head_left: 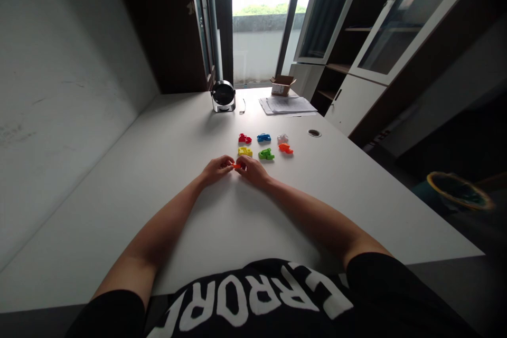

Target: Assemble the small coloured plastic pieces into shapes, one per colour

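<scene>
A small orange plastic piece (236, 166) is pinched between my two hands, just above or on the white table; its exact shape is mostly hidden by fingers. My left hand (219, 166) is closed on its left end, and my right hand (252, 169) grips it from the right. Just beyond my fingers lies a yellow toy piece (245, 151). To its right are a green one (266, 154) and an orange one (285, 148). Behind them sit a red piece (244, 138), a blue piece (263, 138) and a whitish piece (282, 138).
A round black device on a stand (223, 96) stands at the table's far edge, with a short dark cord (243, 106) beside it. Papers (289, 105) and an opened cardboard box (281, 85) are at the back right. A cable hole (314, 133) pierces the white table (166, 132).
</scene>
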Tool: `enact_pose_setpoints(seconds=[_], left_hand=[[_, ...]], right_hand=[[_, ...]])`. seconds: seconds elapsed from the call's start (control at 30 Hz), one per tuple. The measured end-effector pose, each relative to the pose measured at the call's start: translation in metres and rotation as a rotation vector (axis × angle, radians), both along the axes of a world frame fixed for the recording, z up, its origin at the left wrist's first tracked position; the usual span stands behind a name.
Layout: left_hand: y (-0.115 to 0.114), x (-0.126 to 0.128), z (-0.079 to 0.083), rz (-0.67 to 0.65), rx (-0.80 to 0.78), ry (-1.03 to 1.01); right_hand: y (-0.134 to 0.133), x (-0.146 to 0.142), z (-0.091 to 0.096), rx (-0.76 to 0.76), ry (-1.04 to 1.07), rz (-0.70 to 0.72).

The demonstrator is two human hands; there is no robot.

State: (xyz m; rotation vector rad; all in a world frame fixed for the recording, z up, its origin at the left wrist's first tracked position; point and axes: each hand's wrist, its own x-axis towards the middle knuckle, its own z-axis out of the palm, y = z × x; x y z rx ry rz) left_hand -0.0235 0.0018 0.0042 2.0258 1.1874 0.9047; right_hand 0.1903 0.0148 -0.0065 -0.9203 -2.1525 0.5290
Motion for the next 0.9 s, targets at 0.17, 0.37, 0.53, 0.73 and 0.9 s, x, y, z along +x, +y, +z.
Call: enact_pose_setpoints(seconds=[0.17, 0.37, 0.53, 0.73, 0.9], left_hand=[[0.003, -0.001, -0.004, 0.006, 0.035, 0.009], [0.003, -0.001, -0.007, 0.044, 0.058, 0.059], [0.000, 0.000, -0.003, 0.041, 0.049, 0.086], [-0.004, 0.001, 0.004, 0.022, 0.050, 0.081], [-0.003, 0.001, 0.007, -0.018, 0.017, 0.063]], right_hand=[[0.000, 0.000, 0.000, -0.019, -0.006, -0.006], [-0.001, -0.001, -0.001, -0.032, -0.020, -0.070], [-0.002, 0.000, 0.000, -0.037, -0.001, -0.040], [-0.004, 0.001, 0.004, 0.008, 0.036, -0.005], [-0.004, 0.001, 0.006, -0.010, 0.025, 0.010]])
